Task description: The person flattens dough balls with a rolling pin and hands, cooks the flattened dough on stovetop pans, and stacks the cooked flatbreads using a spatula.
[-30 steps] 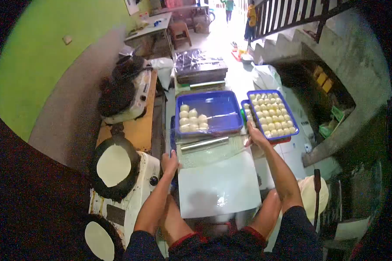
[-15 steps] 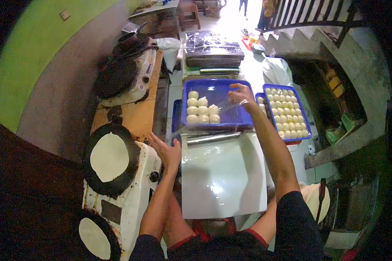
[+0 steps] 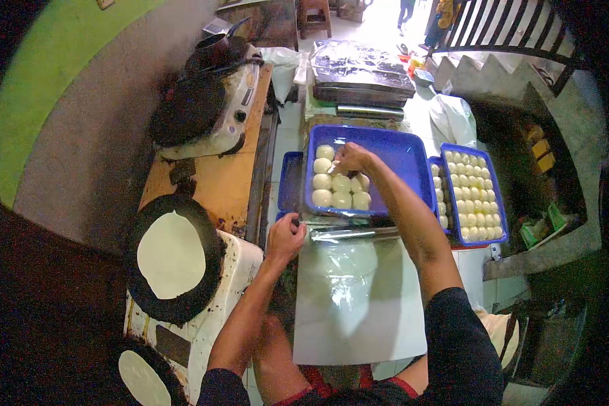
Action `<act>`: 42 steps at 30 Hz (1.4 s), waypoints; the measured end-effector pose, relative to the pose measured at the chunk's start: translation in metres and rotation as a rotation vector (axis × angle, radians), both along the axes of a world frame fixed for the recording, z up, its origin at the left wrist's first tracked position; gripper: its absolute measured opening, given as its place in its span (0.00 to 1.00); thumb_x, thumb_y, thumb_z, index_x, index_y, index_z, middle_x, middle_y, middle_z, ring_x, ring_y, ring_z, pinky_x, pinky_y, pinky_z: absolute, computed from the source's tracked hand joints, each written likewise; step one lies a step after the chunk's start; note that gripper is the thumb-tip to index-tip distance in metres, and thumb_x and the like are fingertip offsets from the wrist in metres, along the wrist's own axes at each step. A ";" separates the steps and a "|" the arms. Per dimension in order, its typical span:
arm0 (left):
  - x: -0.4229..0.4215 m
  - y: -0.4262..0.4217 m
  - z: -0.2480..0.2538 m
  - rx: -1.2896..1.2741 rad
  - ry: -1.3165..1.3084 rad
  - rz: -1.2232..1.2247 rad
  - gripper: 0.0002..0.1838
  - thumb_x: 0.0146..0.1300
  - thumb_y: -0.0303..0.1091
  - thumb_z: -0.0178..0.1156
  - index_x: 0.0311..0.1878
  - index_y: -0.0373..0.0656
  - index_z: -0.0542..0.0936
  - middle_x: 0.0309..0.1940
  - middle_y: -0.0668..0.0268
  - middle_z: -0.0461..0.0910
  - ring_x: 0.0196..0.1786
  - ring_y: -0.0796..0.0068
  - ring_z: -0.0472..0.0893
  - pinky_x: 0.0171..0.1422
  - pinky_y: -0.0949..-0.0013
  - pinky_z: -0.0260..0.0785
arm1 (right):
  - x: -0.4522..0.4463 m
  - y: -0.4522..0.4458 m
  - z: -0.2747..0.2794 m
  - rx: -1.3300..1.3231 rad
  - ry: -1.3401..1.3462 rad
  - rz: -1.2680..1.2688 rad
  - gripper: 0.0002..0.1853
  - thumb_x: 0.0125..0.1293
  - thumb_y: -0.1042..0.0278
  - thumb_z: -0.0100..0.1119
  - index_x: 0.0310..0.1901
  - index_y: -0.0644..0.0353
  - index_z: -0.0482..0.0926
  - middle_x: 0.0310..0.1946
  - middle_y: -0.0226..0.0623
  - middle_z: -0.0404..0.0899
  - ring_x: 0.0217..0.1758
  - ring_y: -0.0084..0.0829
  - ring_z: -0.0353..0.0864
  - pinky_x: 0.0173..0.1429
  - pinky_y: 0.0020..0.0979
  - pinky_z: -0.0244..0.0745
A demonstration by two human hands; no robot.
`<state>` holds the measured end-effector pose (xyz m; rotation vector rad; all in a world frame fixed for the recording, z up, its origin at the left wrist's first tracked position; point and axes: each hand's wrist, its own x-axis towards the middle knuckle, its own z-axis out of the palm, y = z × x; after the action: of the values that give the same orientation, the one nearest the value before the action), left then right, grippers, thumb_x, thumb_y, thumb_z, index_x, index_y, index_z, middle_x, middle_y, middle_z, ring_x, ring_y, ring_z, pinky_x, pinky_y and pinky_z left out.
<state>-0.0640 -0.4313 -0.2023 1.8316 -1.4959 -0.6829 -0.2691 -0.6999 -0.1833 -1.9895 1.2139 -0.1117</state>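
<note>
My right hand (image 3: pixel 353 158) reaches into a blue tray (image 3: pixel 402 142) with its fingers closed on a dough ball (image 3: pixel 333 168), which they partly hide. Several smooth, pale dough balls (image 3: pixel 341 200) sit in rows on the tray's left side. Near the tray's lower left corner, my left hand (image 3: pixel 286 239) is curled closed. A small dark bit shows at its fingertips, but what it grips is hidden. Just right of it, a metal rolling pin (image 3: pixel 355 234) lies across the far end of a shiny white board (image 3: pixel 358 304).
At left, flat dough sheets (image 3: pixel 171 256) lie on round black griddles (image 3: pixel 213 271) over a white stove (image 3: pixel 240 260). Another stove (image 3: pixel 233 122) stands farther back. On the right is a blue tray (image 3: pixel 504 227) full of dough balls. Dark stacked slabs (image 3: pixel 362 71) stand behind.
My right hand has moved left across the tray and closed at the dough balls. My left hand has gone from spread fingers to a curl. The view has shifted slightly.
</note>
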 end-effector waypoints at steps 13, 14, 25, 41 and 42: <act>-0.019 0.017 0.010 -0.132 0.007 -0.018 0.09 0.68 0.34 0.58 0.39 0.37 0.79 0.31 0.50 0.82 0.36 0.48 0.83 0.41 0.52 0.74 | -0.099 0.089 0.078 -0.319 -0.271 -0.148 0.16 0.56 0.67 0.74 0.47 0.60 0.88 0.37 0.38 0.89 0.38 0.28 0.86 0.45 0.31 0.82; -0.017 0.013 0.003 -0.127 -0.015 -0.030 0.09 0.69 0.34 0.57 0.39 0.37 0.77 0.31 0.47 0.80 0.37 0.44 0.81 0.41 0.49 0.72 | -0.114 0.113 0.080 -0.297 -0.272 -0.091 0.16 0.57 0.68 0.73 0.48 0.60 0.88 0.37 0.38 0.89 0.38 0.28 0.86 0.45 0.31 0.82; -0.108 0.075 0.176 -0.577 -0.139 -0.325 0.06 0.68 0.27 0.58 0.45 0.37 0.79 0.39 0.51 0.78 0.42 0.48 0.79 0.49 0.53 0.73 | -0.103 0.369 -0.056 -0.340 0.109 0.103 0.35 0.69 0.50 0.61 0.71 0.60 0.67 0.70 0.58 0.66 0.72 0.53 0.66 0.72 0.48 0.66; -0.134 0.173 0.146 -0.492 -0.114 -0.542 0.04 0.67 0.24 0.59 0.43 0.37 0.79 0.36 0.51 0.77 0.42 0.49 0.79 0.48 0.54 0.73 | -0.112 0.445 -0.034 -0.319 0.072 0.078 0.39 0.76 0.45 0.47 0.76 0.70 0.57 0.78 0.56 0.53 0.84 0.47 0.47 0.85 0.44 0.42; -0.136 0.182 0.139 -0.489 -0.107 -0.544 0.04 0.66 0.23 0.60 0.43 0.37 0.79 0.36 0.51 0.77 0.41 0.50 0.79 0.47 0.54 0.73 | -0.129 0.437 -0.018 -0.177 -0.044 0.069 0.36 0.76 0.49 0.46 0.74 0.69 0.60 0.77 0.57 0.57 0.83 0.46 0.51 0.84 0.43 0.46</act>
<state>-0.2004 -0.2491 -0.0638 1.1134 -2.0451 -0.4063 -0.3984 -0.2625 -0.2012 -2.1677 1.1402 -0.2339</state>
